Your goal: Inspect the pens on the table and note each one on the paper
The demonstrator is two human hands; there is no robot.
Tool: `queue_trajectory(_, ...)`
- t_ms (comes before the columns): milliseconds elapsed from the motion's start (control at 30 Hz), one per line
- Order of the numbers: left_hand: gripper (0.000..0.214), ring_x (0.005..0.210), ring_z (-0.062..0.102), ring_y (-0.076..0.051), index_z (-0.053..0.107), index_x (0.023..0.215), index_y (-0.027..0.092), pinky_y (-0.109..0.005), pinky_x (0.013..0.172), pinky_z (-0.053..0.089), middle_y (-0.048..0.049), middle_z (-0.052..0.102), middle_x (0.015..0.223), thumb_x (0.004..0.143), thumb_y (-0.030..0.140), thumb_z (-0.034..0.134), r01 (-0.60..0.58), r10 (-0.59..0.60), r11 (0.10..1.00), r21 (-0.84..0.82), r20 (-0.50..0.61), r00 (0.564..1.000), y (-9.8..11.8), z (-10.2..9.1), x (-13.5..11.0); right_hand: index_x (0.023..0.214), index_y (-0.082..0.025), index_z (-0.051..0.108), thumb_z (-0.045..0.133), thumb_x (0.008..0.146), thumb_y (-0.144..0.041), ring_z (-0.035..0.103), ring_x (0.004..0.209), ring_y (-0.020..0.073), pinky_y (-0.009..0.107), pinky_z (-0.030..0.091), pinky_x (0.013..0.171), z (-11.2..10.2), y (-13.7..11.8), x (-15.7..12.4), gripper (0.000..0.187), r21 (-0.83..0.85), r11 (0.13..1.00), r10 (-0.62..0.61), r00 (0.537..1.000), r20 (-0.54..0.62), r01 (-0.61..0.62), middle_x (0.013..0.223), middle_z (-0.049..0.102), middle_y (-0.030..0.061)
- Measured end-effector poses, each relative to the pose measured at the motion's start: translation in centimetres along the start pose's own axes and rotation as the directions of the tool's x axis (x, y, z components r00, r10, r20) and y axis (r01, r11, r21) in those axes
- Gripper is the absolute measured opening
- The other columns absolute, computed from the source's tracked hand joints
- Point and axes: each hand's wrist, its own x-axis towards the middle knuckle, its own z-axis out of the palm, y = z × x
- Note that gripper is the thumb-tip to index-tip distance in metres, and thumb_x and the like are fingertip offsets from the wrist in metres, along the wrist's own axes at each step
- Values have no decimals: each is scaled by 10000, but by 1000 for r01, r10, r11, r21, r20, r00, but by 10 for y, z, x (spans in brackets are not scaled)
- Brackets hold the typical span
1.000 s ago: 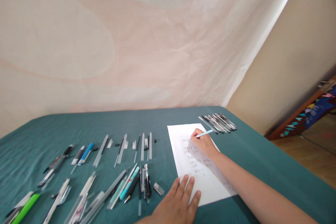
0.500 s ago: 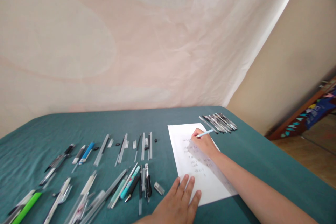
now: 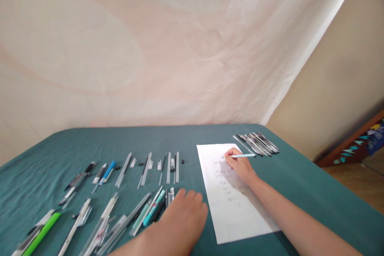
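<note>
My right hand (image 3: 240, 167) grips a light blue pen (image 3: 243, 155), its tip close to the upper part of a white sheet of paper (image 3: 249, 220) bearing several lines of handwriting. The forearm lies across the sheet's right side. Left of the paper, my left hand (image 3: 184, 216) is closed, knuckles up, over the right end of the near row of pens. Its fingertips are hidden, so what they hold, if anything, does not show. Just beside that hand lie a turquoise pen (image 3: 154, 208) and a grey-green pen (image 3: 139, 219).
Pen parts, clear barrels (image 3: 168, 168), refills and small caps, lie in a row on the green cloth (image 3: 150, 138). At far right is a bundle of pens (image 3: 259, 144). A blue pen (image 3: 107, 172) and a bright green pen (image 3: 42, 234) lie at left.
My left hand has come off the paper's lower edge and moved left over the pens, its spread fingers now curled. The pen in my right hand leans lower. The view has shifted slightly.
</note>
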Motion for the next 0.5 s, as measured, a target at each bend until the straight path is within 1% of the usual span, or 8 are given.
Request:
queue_trajectory(67, 283, 1007, 558, -323, 605, 1012, 137, -498, 870, 423, -156, 609, 1080, 748, 64, 533, 32, -32, 999, -5, 7, 999, -10, -9, -5, 755, -193, 579, 538, 786, -381, 442, 489, 120, 241, 327, 481, 0, 0, 1, 195, 12, 1000, 1, 1000, -11, -1, 555, 502, -34)
queue_trajectory(133, 272, 942, 576, -285, 600, 949, 158, -441, 822, 449, -119, 621, 1014, 726, 27, 513, 6, -6, 998, -65, -5, 1000, -19, -9, -3, 770, -193, 583, 561, 785, -409, 465, 544, 125, 242, 348, 521, 1, -1, 2, 218, 26, 1000, -3, 1000, -21, 3, 621, 533, -22)
queue_trajectory(200, 162, 861, 591, -260, 595, 835, 167, -387, 765, 458, -86, 634, 920, 726, 59, 545, -8, 9, 989, -149, 1, 1000, -27, -5, 4, 794, -190, 596, 578, 780, -431, 491, 604, 134, 245, 369, 556, 0, -4, 1, 242, 40, 999, -3, 1000, -16, 4, 706, 573, -2)
queue_trajectory(267, 102, 823, 599, -247, 588, 776, 177, -349, 733, 447, -56, 640, 841, 718, 92, 579, 36, -43, 962, -269, -20, 999, -33, -1, 13, 883, -187, 623, 573, 789, -459, 512, 645, 144, 246, 385, 559, -3, -10, 0, 292, 79, 997, 6, 1000, 28, -8, 796, 607, 25)
queue_trajectory(300, 84, 803, 603, -236, 586, 778, 181, -327, 711, 443, -45, 642, 819, 722, 118, 590, 79, -100, 928, -364, -40, 994, -36, -1, 18, 948, -187, 628, 559, 800, -473, 522, 667, 151, 246, 390, 551, -6, -15, 0, 330, 124, 992, 11, 998, 59, -19, 850, 618, 41)
queue_trajectory(333, 71, 790, 606, -221, 584, 800, 185, -304, 689, 439, -35, 644, 815, 741, 145, 583, 106, -159, 867, -488, -68, 985, -39, -1, 22, 1013, -187, 623, 542, 814, -485, 529, 692, 157, 244, 391, 538, -10, -20, -1, 367, 190, 981, 20, 995, 96, -38, 899, 621, 57)
queue_trajectory(400, 72, 756, 615, -186, 574, 845, 185, -269, 658, 438, -23, 646, 808, 780, 185, 545, 99, -250, 662, -743, -94, 964, -45, -3, 27, 1049, -178, 617, 513, 839, -494, 528, 723, 163, 237, 383, 512, -19, -35, -3, 394, 351, 932, 40, 988, 152, -92, 915, 610, 74)
queue_trajectory(500, 118, 661, 622, -145, 542, 910, 160, -247, 600, 443, -33, 656, 818, 821, 213, 486, 52, -273, 279, -959, -27, 962, -53, -7, 31, 896, -165, 623, 578, 823, -446, 446, 579, 116, 219, 321, 459, -33, -61, -13, 294, 473, 864, 86, 976, 202, -174, 667, 513, 6)
